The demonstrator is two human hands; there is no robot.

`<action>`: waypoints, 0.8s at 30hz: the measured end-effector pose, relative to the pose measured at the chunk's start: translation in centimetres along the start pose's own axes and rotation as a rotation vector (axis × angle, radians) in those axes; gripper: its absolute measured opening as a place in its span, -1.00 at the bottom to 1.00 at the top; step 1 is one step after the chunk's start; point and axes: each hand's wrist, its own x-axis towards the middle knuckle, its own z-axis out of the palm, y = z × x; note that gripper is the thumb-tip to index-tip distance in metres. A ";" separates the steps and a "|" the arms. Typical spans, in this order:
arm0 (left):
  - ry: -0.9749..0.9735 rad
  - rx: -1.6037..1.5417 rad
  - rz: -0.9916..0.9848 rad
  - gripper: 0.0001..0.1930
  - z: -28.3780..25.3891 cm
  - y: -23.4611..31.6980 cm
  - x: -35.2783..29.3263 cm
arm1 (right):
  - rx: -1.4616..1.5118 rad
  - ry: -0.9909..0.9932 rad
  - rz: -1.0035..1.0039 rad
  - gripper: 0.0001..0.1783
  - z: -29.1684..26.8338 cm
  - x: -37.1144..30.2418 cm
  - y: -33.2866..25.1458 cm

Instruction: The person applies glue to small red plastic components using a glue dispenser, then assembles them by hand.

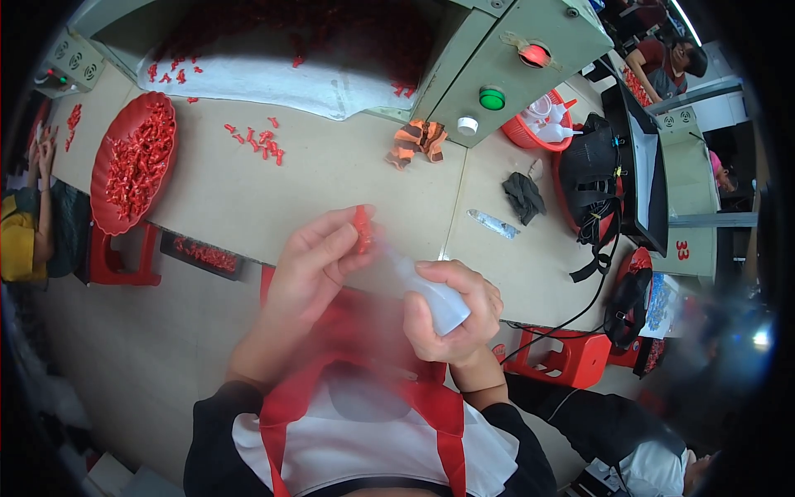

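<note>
Between the thumb and fingers of my left hand [319, 253] is a small red plastic piece [362, 230], held upright above the table's near edge. My right hand [464, 311] wraps around a translucent white squeeze bottle [439, 300]. The bottle's narrow tip points up and left, close to the red piece; blur hides whether they touch. Loose red pieces [263, 146] lie on the table beyond my left hand. A scalloped red tray [99, 178] heaped with similar pieces rests at the table's left.
A green machine cabinet [513, 74] with buttons stands at the back, its opening lined with white cloth [248, 87]. An orange-brown rag [416, 142], dark cloth [523, 197], silver strip [493, 224] and red basket of bottles [538, 124] lie nearby. A black bag [592, 157] sits right. Other people work around.
</note>
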 end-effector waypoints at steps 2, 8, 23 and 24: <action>0.009 0.030 0.041 -0.68 -0.1 0.0 0.0 | -0.025 0.013 -0.016 -0.69 0.2 0.2 -0.2; 0.053 0.020 0.188 -0.69 -2.9 1.5 0.8 | 0.349 0.025 0.700 -0.73 1.7 1.5 0.2; 0.122 -0.169 0.225 -0.70 -7.1 3.4 -1.0 | -0.729 -0.217 0.421 -0.65 16.5 19.0 20.2; 0.136 -0.183 0.217 -0.70 -7.5 3.4 -1.1 | -0.833 -0.263 0.452 -0.64 16.8 19.3 20.3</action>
